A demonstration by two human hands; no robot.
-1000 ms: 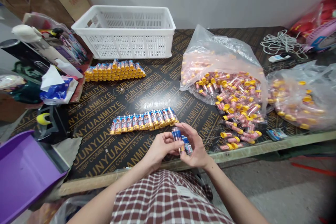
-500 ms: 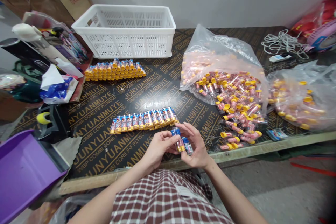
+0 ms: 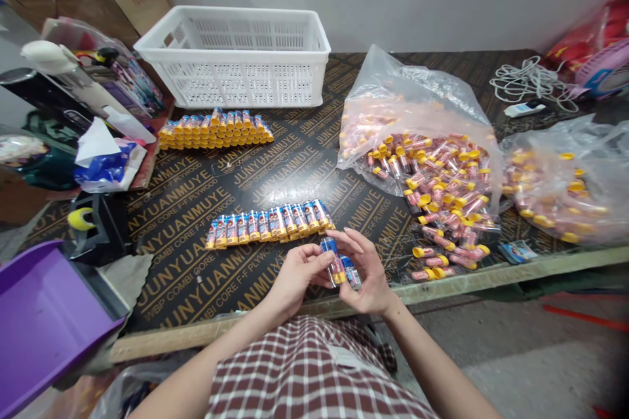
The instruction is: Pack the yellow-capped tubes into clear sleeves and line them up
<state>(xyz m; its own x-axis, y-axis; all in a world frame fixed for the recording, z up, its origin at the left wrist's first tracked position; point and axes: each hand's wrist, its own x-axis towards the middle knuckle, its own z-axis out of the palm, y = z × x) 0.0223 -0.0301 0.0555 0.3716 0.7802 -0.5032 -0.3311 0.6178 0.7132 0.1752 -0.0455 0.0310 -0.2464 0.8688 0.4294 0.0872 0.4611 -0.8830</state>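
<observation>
My left hand (image 3: 295, 275) is closed on a small clear tube (image 3: 335, 267) with a yellow cap and a blue printed label, pinched between thumb and fingers. Curled around the other side, my right hand (image 3: 369, 278) grips the same tube at its ends, its fingertips at the blue top and its thumb near the yellow cap. Partly hidden within the right hand's curve is a blue printed piece (image 3: 350, 270), seemingly labels. Just beyond my hands lies a row of labelled tubes (image 3: 265, 226). To the right spreads a loose pile of unlabelled pink-and-yellow tubes (image 3: 442, 190).
A large clear bag (image 3: 373, 88) covers part of the pile, with another bag (image 3: 590, 170) further right. Labelled tubes are stacked (image 3: 216, 131) before a white basket (image 3: 246, 78). A tape dispenser (image 3: 101, 229) and purple dustpan (image 3: 49, 321) stand left. A blue packet (image 3: 517, 251) lies near the edge.
Almost nothing differs. Both hands stay on the same tube, with only a very slight shift of the fingers.
</observation>
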